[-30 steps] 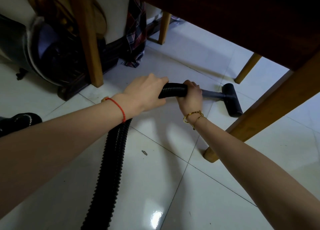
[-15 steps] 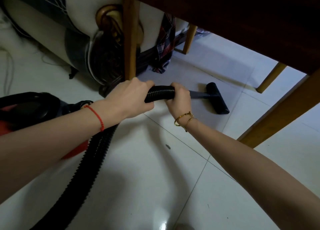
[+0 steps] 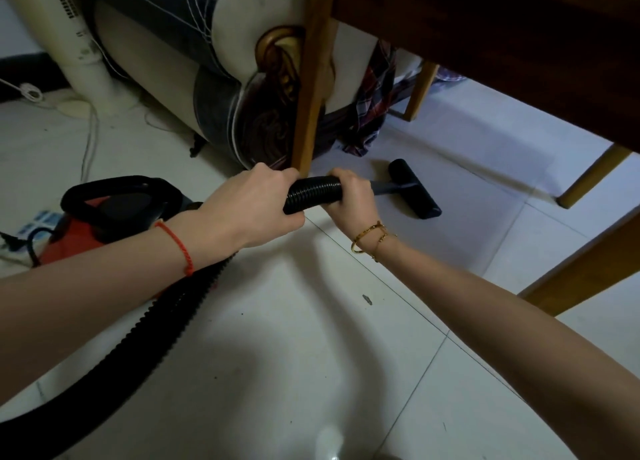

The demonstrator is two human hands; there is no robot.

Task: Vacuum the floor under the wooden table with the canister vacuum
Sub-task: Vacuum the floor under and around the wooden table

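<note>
A black ribbed vacuum hose [image 3: 313,192] runs from the lower left up to my hands. My left hand [image 3: 249,206] grips it from above, and my right hand [image 3: 351,196] grips it just ahead, near the wand. The black floor nozzle [image 3: 414,188] lies flat on the white tiles under the dark wooden table [image 3: 485,47]. The red and black canister vacuum [image 3: 110,217] sits on the floor to the left, partly hidden by my left forearm.
One wooden table leg [image 3: 311,89] stands right behind my hands; other legs [image 3: 588,179] are at the right. A sofa end [image 3: 225,89] with plaid cloth [image 3: 374,106] is behind. A white fan stand [image 3: 79,54] and cords lie at the left. A small scrap [image 3: 366,299] lies on the tile.
The view has swung left and back, bringing the canister and fan stand into sight. Both hands keep their grip on the hose. The nozzle has drawn back toward the near table leg.
</note>
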